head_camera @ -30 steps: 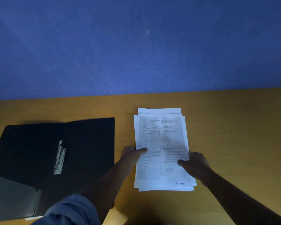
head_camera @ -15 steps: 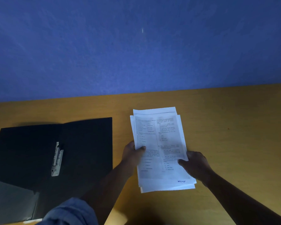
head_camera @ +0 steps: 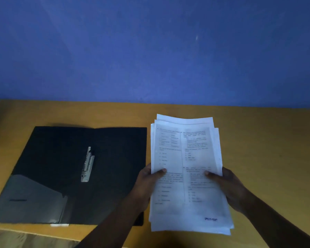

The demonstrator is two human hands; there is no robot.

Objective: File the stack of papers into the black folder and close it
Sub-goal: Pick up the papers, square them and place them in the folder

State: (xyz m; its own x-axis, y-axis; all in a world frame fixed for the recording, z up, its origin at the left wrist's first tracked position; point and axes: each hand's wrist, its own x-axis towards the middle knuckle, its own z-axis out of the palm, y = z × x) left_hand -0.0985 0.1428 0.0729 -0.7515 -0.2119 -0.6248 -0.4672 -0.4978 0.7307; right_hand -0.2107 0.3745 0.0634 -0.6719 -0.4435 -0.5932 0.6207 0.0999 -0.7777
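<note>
A stack of white printed papers [head_camera: 184, 153] is held up off the wooden table, its sheets slightly fanned. My left hand [head_camera: 147, 181] grips its left edge with the thumb on top. My right hand [head_camera: 227, 187] grips the right edge the same way. To the left, the black folder [head_camera: 118, 158] lies open and flat on the table, with a silver metal clip [head_camera: 87, 164] along its spine and a grey pocket [head_camera: 30, 199] on the left flap. The stack's left edge sits just right of the folder's right flap.
The wooden table [head_camera: 267, 149] runs back to a blue wall [head_camera: 150, 51]. Its front edge [head_camera: 34, 233] shows at the lower left, just below the folder. A small white strip [head_camera: 59, 225] lies at the folder's front edge.
Both hands have closed on the stack's side edges and raised it off the table, bringing it nearer to me and close to the folder's right flap. The folder has not moved.
</note>
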